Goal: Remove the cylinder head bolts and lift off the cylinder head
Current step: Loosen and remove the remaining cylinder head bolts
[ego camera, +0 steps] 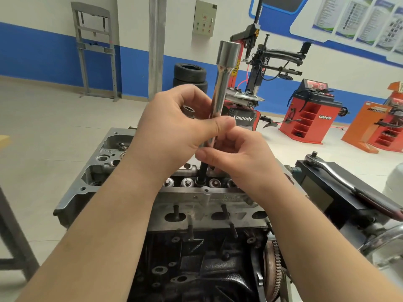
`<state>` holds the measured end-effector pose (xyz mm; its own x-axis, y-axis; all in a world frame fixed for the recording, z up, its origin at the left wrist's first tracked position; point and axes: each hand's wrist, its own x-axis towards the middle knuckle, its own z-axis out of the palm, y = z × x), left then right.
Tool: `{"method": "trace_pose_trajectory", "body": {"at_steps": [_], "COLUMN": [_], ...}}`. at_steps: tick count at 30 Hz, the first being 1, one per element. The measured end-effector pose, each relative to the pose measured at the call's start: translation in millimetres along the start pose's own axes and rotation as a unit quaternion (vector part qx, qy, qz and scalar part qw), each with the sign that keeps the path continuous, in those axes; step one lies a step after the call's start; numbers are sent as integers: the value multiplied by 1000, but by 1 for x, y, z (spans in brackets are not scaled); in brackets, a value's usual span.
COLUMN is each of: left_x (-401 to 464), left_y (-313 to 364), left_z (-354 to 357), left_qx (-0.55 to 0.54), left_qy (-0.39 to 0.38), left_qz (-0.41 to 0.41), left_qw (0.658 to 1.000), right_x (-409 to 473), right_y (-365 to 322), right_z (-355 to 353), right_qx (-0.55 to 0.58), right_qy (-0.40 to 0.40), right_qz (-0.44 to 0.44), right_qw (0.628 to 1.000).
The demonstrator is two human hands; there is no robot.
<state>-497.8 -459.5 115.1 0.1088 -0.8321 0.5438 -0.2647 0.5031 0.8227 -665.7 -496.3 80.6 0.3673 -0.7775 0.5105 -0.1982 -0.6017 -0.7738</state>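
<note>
Workshop with blue-banded wall; tyre changer (250, 88) behind. Grey cylinder head (196, 197) sits on the black engine block (196, 269). Left hand (174, 129) grips a chrome extension bar (221, 92); right hand (235, 158) pinches a dark bolt (203, 171) standing upright in the head

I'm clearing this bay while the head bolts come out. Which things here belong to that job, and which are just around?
In use: cylinder head, chrome extension bar, small socket, dark bolt, left hand, right hand, ratchet.

Just around: stacked tyres, tyre changer, red balancer, wall control box.
</note>
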Motion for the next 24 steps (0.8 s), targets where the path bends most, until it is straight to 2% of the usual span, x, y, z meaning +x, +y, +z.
{"method": "trace_pose_trajectory", "body": {"at_steps": [1,6,8,12,19,24], "left_x": [0,-2,-2,-2,-3,-3], "left_y": [-1,3,3,2,4,3], "left_z": [0,-2,-2,2,0,-3], "left_qx": [7,-93,-79,-32,-114,-76], "left_qy": [2,-45,-32,-10,-46,-27], "left_qz": [-1,-32,-21,-2,-33,-15], "left_qw": [1000,994,996,999,992,997], "right_x": [-1,-4,-3,0,-4,0], "right_y": [1,1,0,1,0,-2], "right_z": [-1,-5,-4,-1,-5,1], "right_qx": [-2,18,43,-5,29,8], "right_qy": [2,-12,-14,8,-43,-9], "right_qz": [5,5,11,16,11,10], "right_qw": [1000,1000,999,1000,999,1000]}}
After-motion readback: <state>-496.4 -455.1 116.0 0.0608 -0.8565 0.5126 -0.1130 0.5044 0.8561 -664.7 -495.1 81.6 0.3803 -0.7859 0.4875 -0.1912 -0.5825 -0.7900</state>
